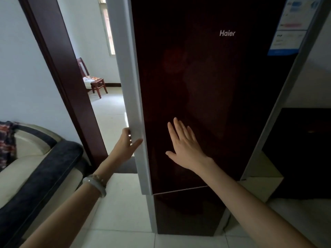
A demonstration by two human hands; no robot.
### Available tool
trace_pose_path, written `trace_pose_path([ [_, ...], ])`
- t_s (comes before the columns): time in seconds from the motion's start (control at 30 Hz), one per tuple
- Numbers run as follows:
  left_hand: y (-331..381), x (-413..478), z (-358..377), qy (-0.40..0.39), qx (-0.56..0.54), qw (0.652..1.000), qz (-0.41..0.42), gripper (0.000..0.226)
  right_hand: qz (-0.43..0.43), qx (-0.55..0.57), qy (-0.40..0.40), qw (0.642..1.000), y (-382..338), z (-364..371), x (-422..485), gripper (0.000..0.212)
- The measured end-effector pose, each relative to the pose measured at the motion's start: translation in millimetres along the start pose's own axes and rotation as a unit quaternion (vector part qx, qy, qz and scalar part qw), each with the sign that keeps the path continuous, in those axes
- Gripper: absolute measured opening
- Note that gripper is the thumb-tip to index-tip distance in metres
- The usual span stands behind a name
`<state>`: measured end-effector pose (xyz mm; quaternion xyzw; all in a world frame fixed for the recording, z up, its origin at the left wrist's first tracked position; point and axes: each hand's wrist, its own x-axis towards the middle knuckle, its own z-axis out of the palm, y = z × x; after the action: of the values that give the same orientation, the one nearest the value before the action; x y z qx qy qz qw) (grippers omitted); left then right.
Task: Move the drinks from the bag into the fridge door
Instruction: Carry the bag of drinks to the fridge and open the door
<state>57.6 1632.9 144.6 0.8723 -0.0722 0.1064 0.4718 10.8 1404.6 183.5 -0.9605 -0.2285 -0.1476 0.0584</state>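
Two bare forearms are stretched toward the fridge door (206,77), straight ahead. Its pale left edge is gripped by the left hand (126,145), fingers curled behind it, presumably for pulling. The right hand (184,145) is laid flat on the dark front, fingers straight, likely as a brace. Neither bag nor drinks are shown.

Tall upper fridge door (206,86), upright, glossy dark maroon front, pale grey side edge (132,86) down its left, silver Haier lettering (227,33) near the top, blue-and-white label (293,27) at its top right corner, lower door (188,210) just beneath its bottom edge
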Motion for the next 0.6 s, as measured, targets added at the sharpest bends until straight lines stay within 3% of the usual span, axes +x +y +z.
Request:
trace_pose_path([
  [0.23,6.5,-70.9,-9.7,-0.158,0.065,0.977,0.13,0.086,0.018,0.015,-0.016,1.0,-35.2,4.8,-62.1,0.093],
  [0.3,14.4,-89.8,-11.1,-0.157,0.129,0.959,0.198,0.097,0.025,0.015,-0.01,1.0,-41.1,0.6,-77.5,0.093],
  [0.47,18.4,-127.6,-9.5,-0.154,0.206,0.914,0.315,0.108,0.043,0.031,0.001,0.999,-60.6,-4.9,-127.1,0.088],
  [0.6,10.3,-145.2,-8.0,-0.147,0.308,0.852,0.397,0.095,0.071,0.035,0.001,0.997,-66.8,-3.6,-167.2,0.088],
])
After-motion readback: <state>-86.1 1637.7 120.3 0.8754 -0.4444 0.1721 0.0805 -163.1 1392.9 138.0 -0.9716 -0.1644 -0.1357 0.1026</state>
